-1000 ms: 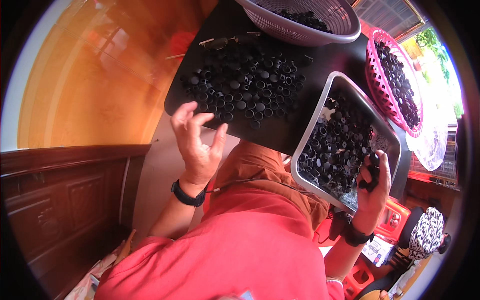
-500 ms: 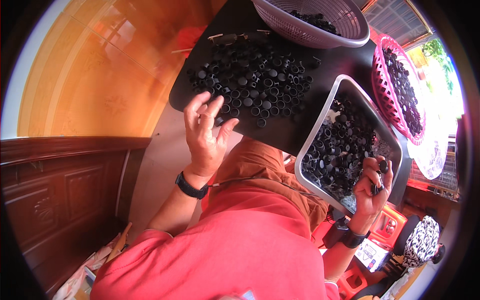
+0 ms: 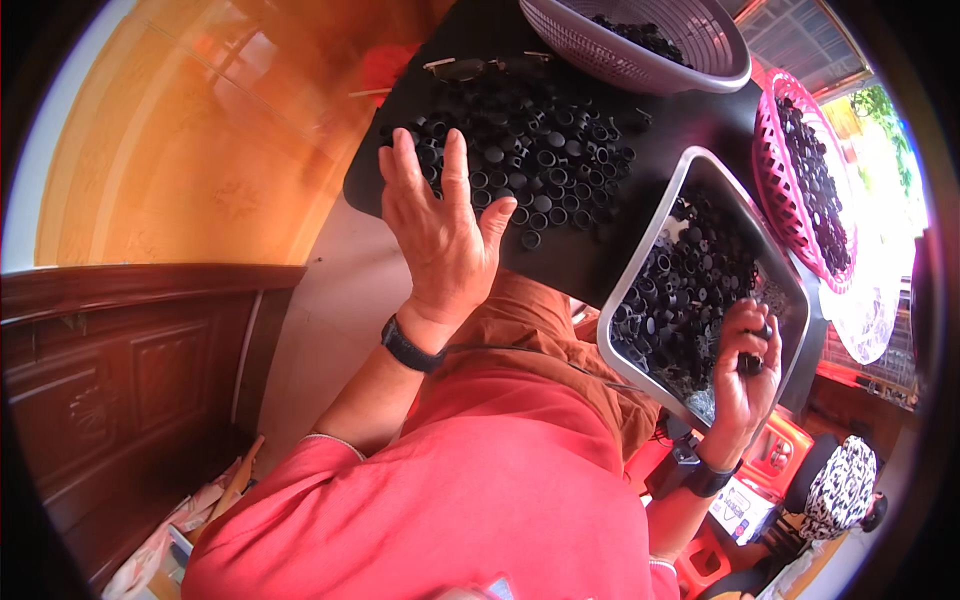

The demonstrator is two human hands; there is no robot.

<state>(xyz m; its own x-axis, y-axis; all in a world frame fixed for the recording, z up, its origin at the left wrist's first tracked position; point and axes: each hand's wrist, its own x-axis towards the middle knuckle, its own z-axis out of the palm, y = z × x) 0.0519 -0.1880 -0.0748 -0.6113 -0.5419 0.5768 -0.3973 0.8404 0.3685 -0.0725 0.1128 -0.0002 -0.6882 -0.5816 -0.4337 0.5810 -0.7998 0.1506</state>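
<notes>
The left hand [image 3: 445, 240] is open, fingers spread and nothing visible in its grasp, at the near left side of loose black round parts [image 3: 565, 165] on the bench [image 3: 672, 118]; the right hand [image 3: 742, 385] is curled around a few black pieces [image 3: 751, 363] above the near right part of a metal tray [image 3: 647, 243] of similar parts. Beyond the tray, a pink basket [image 3: 773, 175] sits far right, and a greyish-purple basket [image 3: 590, 50] sits at the far side, both containing black parts.

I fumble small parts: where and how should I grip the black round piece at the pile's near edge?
Probably pinch the black round piece by opposite sides of its rim, from the near side: its outline is round, and other parts crowd its far side.
</notes>
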